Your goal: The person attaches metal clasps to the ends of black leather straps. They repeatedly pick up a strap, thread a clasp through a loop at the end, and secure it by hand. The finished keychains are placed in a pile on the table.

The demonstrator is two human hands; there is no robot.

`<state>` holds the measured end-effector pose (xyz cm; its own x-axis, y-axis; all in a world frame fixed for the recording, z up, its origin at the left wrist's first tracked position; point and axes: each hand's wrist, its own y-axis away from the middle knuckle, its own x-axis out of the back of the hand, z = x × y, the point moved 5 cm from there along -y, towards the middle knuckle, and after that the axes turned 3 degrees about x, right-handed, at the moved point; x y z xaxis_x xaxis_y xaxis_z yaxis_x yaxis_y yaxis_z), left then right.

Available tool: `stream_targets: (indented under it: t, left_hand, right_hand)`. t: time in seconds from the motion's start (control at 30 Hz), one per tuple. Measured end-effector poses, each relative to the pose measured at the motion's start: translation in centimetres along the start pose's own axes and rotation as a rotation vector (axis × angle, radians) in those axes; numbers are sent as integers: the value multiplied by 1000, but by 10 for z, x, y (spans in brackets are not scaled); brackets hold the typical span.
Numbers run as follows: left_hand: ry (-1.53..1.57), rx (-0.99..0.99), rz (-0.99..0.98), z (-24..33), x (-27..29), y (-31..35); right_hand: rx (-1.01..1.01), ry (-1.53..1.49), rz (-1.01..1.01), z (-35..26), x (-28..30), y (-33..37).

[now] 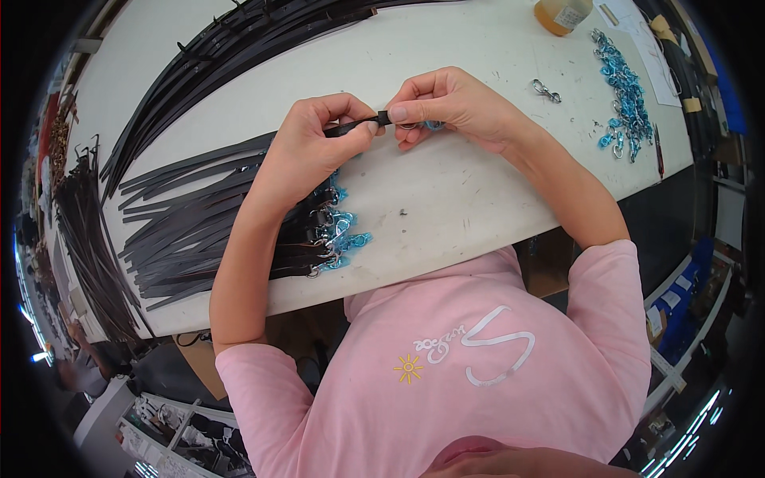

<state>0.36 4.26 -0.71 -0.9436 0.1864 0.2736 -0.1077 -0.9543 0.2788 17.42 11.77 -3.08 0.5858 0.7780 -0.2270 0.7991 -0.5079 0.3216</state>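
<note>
A narrow dark strap (344, 128) is stretched between my two hands above the white table. My left hand (315, 143) is closed on it, thumb and fingers pinching near its end. Closed around the strap's tip is my right hand (450, 107), with a bit of blue-wrapped metal clasp (434, 125) showing under its fingers. The exact grip on the clasp is partly hidden. Beneath and beside my left forearm lies a row of dark straps (191, 231), their right ends fitted with blue-wrapped metal clasps (341, 231).
A pile of blue-wrapped clasps (625, 95) lies at the right, near a pen (659, 151). One bare metal clasp (547, 91) sits apart. A jar of amber liquid (562, 14) stands at the far edge. Long dark straps (199, 72) and a hanging bundle (92, 239) are leftward.
</note>
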Motion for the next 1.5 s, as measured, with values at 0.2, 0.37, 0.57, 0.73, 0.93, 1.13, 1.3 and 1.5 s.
stream_targets:
  t: [0.2, 0.37, 0.57, 0.73, 0.93, 1.13, 1.3, 1.5]
  left_hand:
    - [83, 96, -92, 3, 6, 0]
    - [139, 119, -95, -1, 4, 0]
    - [8, 64, -70, -8, 1, -5]
    - [95, 111, -93, -2, 5, 2]
    - [131, 141, -92, -1, 5, 1]
    - [88, 136, -47, -4, 2, -1]
    - [-9, 40, -32, -10, 1, -3]
    - [144, 135, -144, -3, 9, -1]
  right_hand:
    - [2, 2, -7, 0, 0, 0]
    - [-14, -9, -23, 1, -1, -1]
    - [0, 41, -21, 1, -1, -3]
    - [-2, 16, -5, 0, -1, 0]
    - [-11, 11, -5, 0, -1, -1]
    - [5, 33, -11, 2, 0, -2]
    - [17, 50, -6, 0, -4, -2]
    - [-2, 32, -2, 1, -1, -2]
